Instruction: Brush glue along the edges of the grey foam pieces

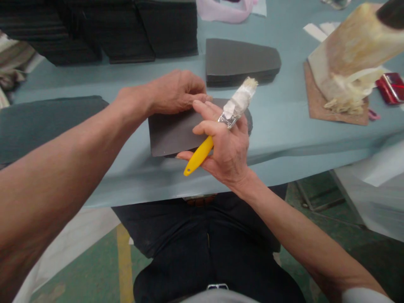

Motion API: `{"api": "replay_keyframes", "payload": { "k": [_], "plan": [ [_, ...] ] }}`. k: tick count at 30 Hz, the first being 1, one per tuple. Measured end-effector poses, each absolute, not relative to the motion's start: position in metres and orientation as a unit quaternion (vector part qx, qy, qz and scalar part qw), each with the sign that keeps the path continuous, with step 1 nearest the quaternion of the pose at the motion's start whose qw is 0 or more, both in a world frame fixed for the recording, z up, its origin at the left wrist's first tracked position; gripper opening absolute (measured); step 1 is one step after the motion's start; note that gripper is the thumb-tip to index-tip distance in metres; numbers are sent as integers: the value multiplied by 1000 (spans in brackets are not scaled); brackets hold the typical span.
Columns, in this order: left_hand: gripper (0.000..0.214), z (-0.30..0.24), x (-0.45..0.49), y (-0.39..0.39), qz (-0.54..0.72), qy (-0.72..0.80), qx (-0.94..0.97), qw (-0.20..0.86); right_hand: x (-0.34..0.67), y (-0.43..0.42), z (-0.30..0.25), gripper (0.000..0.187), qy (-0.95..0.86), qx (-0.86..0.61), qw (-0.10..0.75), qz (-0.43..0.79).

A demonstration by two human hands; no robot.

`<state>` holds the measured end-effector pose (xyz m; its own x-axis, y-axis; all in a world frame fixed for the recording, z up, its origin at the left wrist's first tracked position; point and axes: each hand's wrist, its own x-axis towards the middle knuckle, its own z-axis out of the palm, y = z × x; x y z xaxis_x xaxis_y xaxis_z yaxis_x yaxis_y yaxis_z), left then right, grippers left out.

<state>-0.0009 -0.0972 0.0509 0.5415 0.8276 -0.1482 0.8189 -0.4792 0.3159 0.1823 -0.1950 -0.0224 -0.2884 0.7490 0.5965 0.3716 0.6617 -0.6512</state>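
Foam piece (pixel 176 135) lies on the bench (pixel 284 122), left hand (pixel 175 93) pinching its far edge, right hand (pixel 227 149) gripping a brush (pixel 235 107), bristles up.

No readable text, label, brand or number anywhere in view.

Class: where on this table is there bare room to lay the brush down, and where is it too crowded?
Bare table lies between the wedge stack and the brown board, and along the near edge below the dark piece. Crowded: the far edge with black stacks, and the middle, where left hand and right hand with the brush meet.
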Motion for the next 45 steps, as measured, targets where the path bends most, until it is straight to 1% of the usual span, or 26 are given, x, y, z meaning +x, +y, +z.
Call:
{"api": "replay_keyframes", "payload": {
  "k": [4, 9, 14, 18, 22, 28, 33, 36, 41, 45],
  "plan": [
    [53, 56, 1, -101, -5, 486, 856, 177, 177, -188, -23, 57, -790, -375, 439, 207],
    [52, 57, 2, -102, -12, 487, 858, 164, 175, -187, -22, 52, -769, -392, 446, 237],
    [50, 59, 2, -103, -13, 493, 852, 175, 174, -189, -26, 56, -798, -368, 441, 184],
    [48, 58, 1, -102, 3, 489, 853, 184, 174, -191, -30, 57, -796, -378, 441, 167],
    [40, 54, -2, -98, 22, 475, 859, 190, 174, -191, -33, 59, -811, -376, 422, 152],
    [33, 52, -5, -93, 17, 464, 862, 205, 174, -192, -38, 61, -801, -376, 451, 117],
    [30, 57, -2, -96, 10, 467, 859, 209, 175, -192, -40, 67, -825, -399, 394, 71],
    [32, 59, -1, -97, 8, 464, 860, 210, 178, -191, -42, 71, -836, -392, 380, 52],
    [37, 53, -7, -93, 7, 463, 864, 198, 180, -192, -47, 65, -835, -387, 389, 37],
    [53, 48, -11, -90, 6, 475, 862, 177, 178, -195, -50, 65, -827, -395, 400, 17]
  ]
}}
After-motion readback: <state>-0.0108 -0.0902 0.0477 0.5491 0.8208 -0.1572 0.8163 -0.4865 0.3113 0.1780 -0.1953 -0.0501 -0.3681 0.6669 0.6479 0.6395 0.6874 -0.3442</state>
